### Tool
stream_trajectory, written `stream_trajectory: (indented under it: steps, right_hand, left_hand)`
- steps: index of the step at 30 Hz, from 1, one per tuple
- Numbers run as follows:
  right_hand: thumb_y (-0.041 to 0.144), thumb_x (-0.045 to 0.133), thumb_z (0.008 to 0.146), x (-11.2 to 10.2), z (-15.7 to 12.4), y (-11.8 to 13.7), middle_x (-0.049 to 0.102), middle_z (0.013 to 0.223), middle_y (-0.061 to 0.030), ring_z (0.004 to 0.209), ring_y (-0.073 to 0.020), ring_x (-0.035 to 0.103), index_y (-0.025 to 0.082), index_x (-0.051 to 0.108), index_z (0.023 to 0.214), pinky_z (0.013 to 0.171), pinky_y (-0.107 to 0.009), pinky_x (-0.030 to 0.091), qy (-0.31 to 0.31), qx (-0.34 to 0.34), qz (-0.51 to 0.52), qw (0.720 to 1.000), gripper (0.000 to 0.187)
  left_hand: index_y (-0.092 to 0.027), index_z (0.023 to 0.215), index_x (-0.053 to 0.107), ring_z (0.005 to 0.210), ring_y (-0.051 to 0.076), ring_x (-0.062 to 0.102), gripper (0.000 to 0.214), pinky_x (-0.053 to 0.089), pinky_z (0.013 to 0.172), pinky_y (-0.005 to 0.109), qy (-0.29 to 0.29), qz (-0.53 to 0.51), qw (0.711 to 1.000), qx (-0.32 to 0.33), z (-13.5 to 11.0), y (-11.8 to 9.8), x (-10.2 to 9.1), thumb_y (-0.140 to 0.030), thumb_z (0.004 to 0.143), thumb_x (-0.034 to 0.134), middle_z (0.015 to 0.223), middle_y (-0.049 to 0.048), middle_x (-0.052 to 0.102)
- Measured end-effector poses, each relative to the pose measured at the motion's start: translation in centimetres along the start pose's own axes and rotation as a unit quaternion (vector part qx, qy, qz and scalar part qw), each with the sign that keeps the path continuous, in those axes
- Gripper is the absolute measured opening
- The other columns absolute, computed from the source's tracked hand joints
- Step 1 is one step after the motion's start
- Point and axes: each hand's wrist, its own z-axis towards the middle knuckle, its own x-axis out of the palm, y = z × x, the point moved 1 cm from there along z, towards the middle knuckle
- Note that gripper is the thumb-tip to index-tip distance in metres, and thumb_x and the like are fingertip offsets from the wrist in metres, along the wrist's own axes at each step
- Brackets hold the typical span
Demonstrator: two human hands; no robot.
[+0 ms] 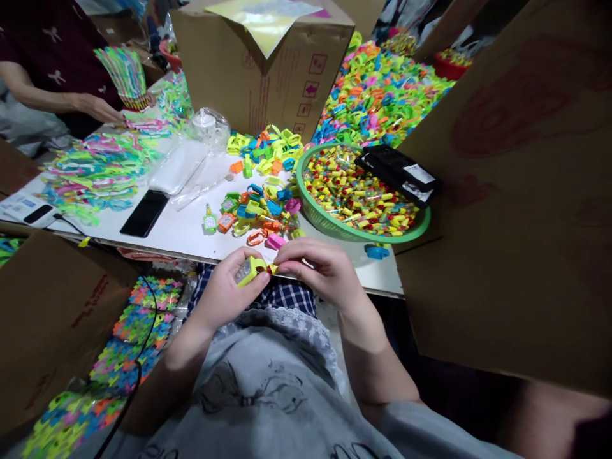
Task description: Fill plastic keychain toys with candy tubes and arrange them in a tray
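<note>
Just over the table's front edge, my left hand (227, 287) is closed around a yellow toy watch (247, 272) with a clear face. My right hand (322, 271) pinches a small yellow-and-red capsule piece (272, 269) at the end of the watch's strap; whether the two are joined I cannot tell. Beyond my hands lies a loose pile of colourful toy watches (258, 210), some with white dials. To the right of it stands a green basket (310, 213) full of small yellow-and-red pieces, with a black packet (399, 172) resting on its rim.
A large cardboard box (248, 83) stands on the white table (191, 239). Another box (516, 191) rises at my right. A black phone (144, 213) and colourful strips (95, 172) lie left. A co-worker's hand (98, 107) is at the far left. Packed bags (138, 331) sit below.
</note>
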Motion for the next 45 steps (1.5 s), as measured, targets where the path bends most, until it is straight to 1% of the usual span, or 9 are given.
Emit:
stream_trajectory:
  steps: [4, 8, 11, 13, 15, 20, 27, 32, 45]
  right_hand:
    - [0.021, 0.059, 0.088, 0.6, -0.7, 1.5, 0.068, 0.084, -0.0037, 0.082, -0.0159, 0.063, 0.021, 0.065, 0.089, 0.077, -0.033, 0.052, -0.022, -0.017, -0.094, 0.995, 0.006]
    - [0.016, 0.06, 0.086, 1.5, -1.5, 1.8, 0.066, 0.085, -0.0037, 0.082, -0.016, 0.061, 0.022, 0.064, 0.09, 0.077, -0.034, 0.051, -0.057, 0.002, -0.109, 0.992, 0.008]
    - [0.018, 0.066, 0.081, 2.2, -2.0, 1.5, 0.066, 0.085, -0.0015, 0.08, -0.0148, 0.062, 0.025, 0.063, 0.096, 0.069, -0.029, 0.053, -0.12, 0.056, -0.002, 0.991, 0.017]
    - [0.023, 0.071, 0.077, 2.7, -2.3, 1.2, 0.066, 0.084, 0.0006, 0.075, -0.0137, 0.062, 0.028, 0.061, 0.106, 0.063, -0.026, 0.053, -0.163, 0.102, 0.101, 0.976, 0.031]
    - [0.029, 0.073, 0.077, 3.3, -2.5, 1.0, 0.067, 0.083, 0.0011, 0.075, -0.0138, 0.063, 0.03, 0.063, 0.106, 0.066, -0.027, 0.053, -0.181, 0.124, 0.18, 0.959, 0.031]
    - [0.036, 0.07, 0.079, 4.2, -2.8, 1.0, 0.068, 0.095, -0.0018, 0.093, -0.0177, 0.062, 0.027, 0.07, 0.087, 0.087, -0.036, 0.05, -0.169, 0.119, 0.246, 0.947, 0.012]
    - [0.049, 0.066, 0.079, 4.2, -3.1, 0.7, 0.066, 0.083, -0.0038, 0.082, -0.0186, 0.061, 0.025, 0.066, 0.085, 0.076, -0.035, 0.051, -0.176, 0.141, 0.175, 0.958, 0.024]
    - [0.054, 0.059, 0.082, 4.6, -3.2, 0.4, 0.065, 0.086, -0.0053, 0.086, -0.0205, 0.061, 0.025, 0.061, 0.084, 0.08, -0.038, 0.05, -0.182, 0.156, 0.144, 0.96, 0.03]
    - [0.049, 0.062, 0.082, 4.9, -2.8, -0.6, 0.065, 0.084, -0.0042, 0.083, -0.0181, 0.061, 0.023, 0.064, 0.085, 0.077, -0.032, 0.05, -0.202, 0.152, 0.2, 0.947, 0.026]
  left_hand:
    - [-0.019, 0.084, 0.054, 0.073, 0.012, 0.054, 0.015, 0.043, 0.072, 0.024, -0.036, 0.099, 0.992, 0.076, -0.3, -0.3, -0.2, -0.021, 0.072, 0.063, 0.076, -0.0028, 0.057]
    - [-0.019, 0.084, 0.054, 0.071, 0.011, 0.055, 0.017, 0.044, 0.069, 0.023, -0.035, 0.127, 0.984, 0.117, -0.4, -0.4, -0.4, -0.022, 0.072, 0.067, 0.076, -0.0035, 0.058]
    - [-0.019, 0.084, 0.054, 0.07, 0.011, 0.056, 0.016, 0.044, 0.067, 0.023, -0.029, 0.115, 0.983, 0.139, -0.6, -0.5, -0.3, -0.021, 0.074, 0.067, 0.076, -0.0034, 0.058]
    - [-0.019, 0.084, 0.054, 0.069, 0.011, 0.056, 0.017, 0.045, 0.066, 0.022, -0.018, 0.095, 0.984, 0.15, -0.8, -0.5, -0.1, -0.021, 0.074, 0.068, 0.076, -0.0034, 0.059]
    - [-0.019, 0.084, 0.054, 0.07, 0.011, 0.057, 0.017, 0.046, 0.066, 0.022, -0.013, 0.075, 0.984, 0.163, -0.9, -0.7, 0.2, -0.02, 0.074, 0.068, 0.079, -0.0027, 0.061]
    - [-0.019, 0.087, 0.055, 0.071, 0.01, 0.058, 0.017, 0.047, 0.066, 0.022, -0.017, 0.059, 0.981, 0.185, -1.2, -1.1, 0.3, -0.02, 0.075, 0.067, 0.083, -0.0015, 0.064]
    - [-0.02, 0.085, 0.057, 0.07, 0.013, 0.058, 0.012, 0.047, 0.066, 0.025, -0.025, 0.081, 0.983, 0.161, -1.2, -1.1, 0.4, -0.025, 0.076, 0.065, 0.08, -0.0001, 0.064]
    - [-0.021, 0.083, 0.059, 0.068, 0.013, 0.057, 0.011, 0.048, 0.067, 0.027, -0.029, 0.081, 0.983, 0.159, -0.8, -0.9, 0.6, -0.028, 0.076, 0.064, 0.077, 0.0003, 0.065]
    - [-0.02, 0.08, 0.057, 0.064, 0.011, 0.056, 0.006, 0.045, 0.062, 0.023, -0.042, 0.105, 0.976, 0.184, -0.2, -0.6, 1.0, -0.02, 0.077, 0.063, 0.074, -0.0018, 0.064]
